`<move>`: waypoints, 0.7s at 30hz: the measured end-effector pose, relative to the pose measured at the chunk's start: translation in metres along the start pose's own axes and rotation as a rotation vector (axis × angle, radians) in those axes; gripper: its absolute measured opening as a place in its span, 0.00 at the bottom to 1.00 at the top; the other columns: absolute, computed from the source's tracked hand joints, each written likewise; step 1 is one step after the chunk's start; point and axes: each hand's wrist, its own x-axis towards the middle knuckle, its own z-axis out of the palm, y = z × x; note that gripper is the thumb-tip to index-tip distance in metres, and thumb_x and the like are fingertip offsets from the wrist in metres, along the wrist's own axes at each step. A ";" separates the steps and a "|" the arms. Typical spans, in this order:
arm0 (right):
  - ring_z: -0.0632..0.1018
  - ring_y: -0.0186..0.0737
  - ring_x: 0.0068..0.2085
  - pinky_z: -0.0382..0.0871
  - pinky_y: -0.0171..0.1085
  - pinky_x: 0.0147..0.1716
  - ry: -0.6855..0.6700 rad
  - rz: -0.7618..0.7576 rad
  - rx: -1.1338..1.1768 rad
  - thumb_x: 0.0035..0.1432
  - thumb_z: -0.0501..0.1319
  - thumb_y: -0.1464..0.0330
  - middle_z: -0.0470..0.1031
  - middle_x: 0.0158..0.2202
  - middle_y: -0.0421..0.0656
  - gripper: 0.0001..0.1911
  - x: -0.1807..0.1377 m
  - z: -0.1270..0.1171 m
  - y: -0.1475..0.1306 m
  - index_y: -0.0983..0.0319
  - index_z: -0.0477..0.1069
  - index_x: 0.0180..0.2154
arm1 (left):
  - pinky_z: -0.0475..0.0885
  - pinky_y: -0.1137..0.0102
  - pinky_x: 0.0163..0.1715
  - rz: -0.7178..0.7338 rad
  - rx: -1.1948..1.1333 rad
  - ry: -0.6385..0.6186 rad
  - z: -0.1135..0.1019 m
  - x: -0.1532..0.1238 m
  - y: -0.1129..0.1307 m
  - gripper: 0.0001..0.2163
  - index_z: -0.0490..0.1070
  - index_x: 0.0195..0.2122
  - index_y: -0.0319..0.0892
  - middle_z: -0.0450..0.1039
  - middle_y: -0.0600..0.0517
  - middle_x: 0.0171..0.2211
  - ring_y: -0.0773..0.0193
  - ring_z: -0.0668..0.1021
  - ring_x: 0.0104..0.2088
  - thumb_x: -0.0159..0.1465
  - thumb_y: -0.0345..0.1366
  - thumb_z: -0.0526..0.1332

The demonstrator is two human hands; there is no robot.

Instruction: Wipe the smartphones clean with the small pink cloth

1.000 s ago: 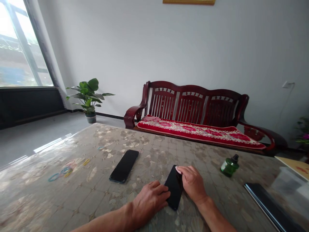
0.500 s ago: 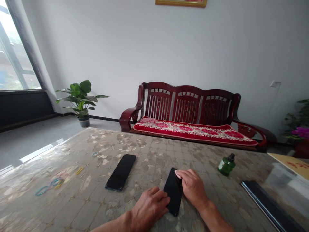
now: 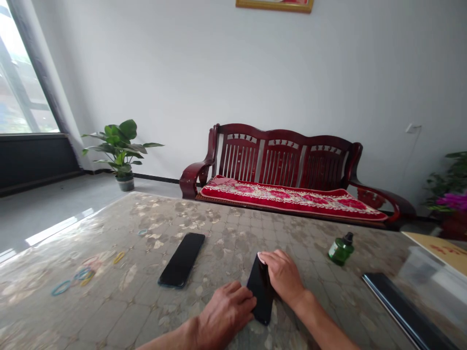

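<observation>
A black phone [image 3: 260, 294] lies screen up on the patterned table [image 3: 109, 311], between my two hands. My left hand [image 3: 224, 313] rests on its near left edge, fingers curled against it. My right hand [image 3: 282, 277] lies over its far end, fingers pressed together on a small white pad [image 3: 261, 256] at the phone's top. A second black phone [image 3: 182, 259] lies flat to the left, untouched.
A small green bottle [image 3: 340, 249] stands at the right. Coloured rubber bands [image 3: 78, 278] lie scattered at the left. A dark flat device [image 3: 404, 311] sits at the right edge. Behind the table stand a red wooden bench [image 3: 292, 175] and a potted plant [image 3: 118, 146].
My right hand has slid the white pad a little to the left across the phone's far end. The left hand stays put. The camera has turned slightly.
</observation>
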 end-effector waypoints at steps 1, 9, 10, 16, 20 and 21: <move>0.77 0.39 0.35 0.71 0.39 0.42 -0.002 -0.010 0.004 0.58 0.53 0.81 0.81 0.41 0.41 0.23 0.003 0.001 0.000 0.54 0.75 0.48 | 0.68 0.68 0.37 -0.002 0.000 0.003 0.000 0.000 0.000 0.03 0.68 0.41 0.44 0.73 0.54 0.38 0.61 0.74 0.37 0.68 0.36 0.61; 0.76 0.41 0.42 0.70 0.40 0.45 -0.051 -0.088 0.080 0.59 0.54 0.79 0.80 0.43 0.41 0.20 -0.011 -0.005 -0.020 0.55 0.76 0.46 | 0.67 0.68 0.35 -0.013 0.000 0.070 0.006 0.000 -0.002 0.04 0.69 0.38 0.44 0.72 0.54 0.36 0.62 0.72 0.35 0.68 0.38 0.61; 0.76 0.41 0.42 0.70 0.40 0.45 -0.054 -0.100 0.084 0.59 0.54 0.79 0.80 0.43 0.41 0.20 -0.010 -0.006 -0.018 0.55 0.76 0.46 | 0.67 0.68 0.35 -0.011 -0.003 0.068 0.005 0.000 -0.002 0.04 0.69 0.38 0.44 0.72 0.54 0.36 0.62 0.72 0.35 0.68 0.38 0.61; 0.77 0.40 0.37 0.71 0.39 0.39 -0.028 -0.012 0.042 0.59 0.55 0.78 0.81 0.40 0.41 0.17 0.010 0.000 -0.002 0.55 0.78 0.42 | 0.69 0.68 0.37 -0.018 -0.030 0.032 -0.001 0.001 -0.001 0.04 0.69 0.40 0.44 0.72 0.54 0.37 0.62 0.73 0.37 0.68 0.38 0.60; 0.77 0.39 0.40 0.69 0.38 0.42 -0.052 -0.099 0.096 0.60 0.54 0.78 0.81 0.42 0.40 0.17 -0.002 -0.006 -0.015 0.55 0.77 0.44 | 0.70 0.67 0.39 -0.021 -0.041 0.044 -0.001 0.001 -0.001 0.04 0.70 0.41 0.45 0.73 0.53 0.36 0.61 0.74 0.38 0.69 0.38 0.59; 0.76 0.39 0.40 0.69 0.38 0.42 -0.074 -0.138 0.108 0.61 0.55 0.77 0.81 0.43 0.40 0.17 -0.008 -0.010 -0.018 0.55 0.76 0.44 | 0.70 0.67 0.39 -0.021 -0.048 0.049 -0.002 0.000 -0.001 0.05 0.70 0.40 0.44 0.73 0.52 0.36 0.61 0.74 0.38 0.70 0.38 0.58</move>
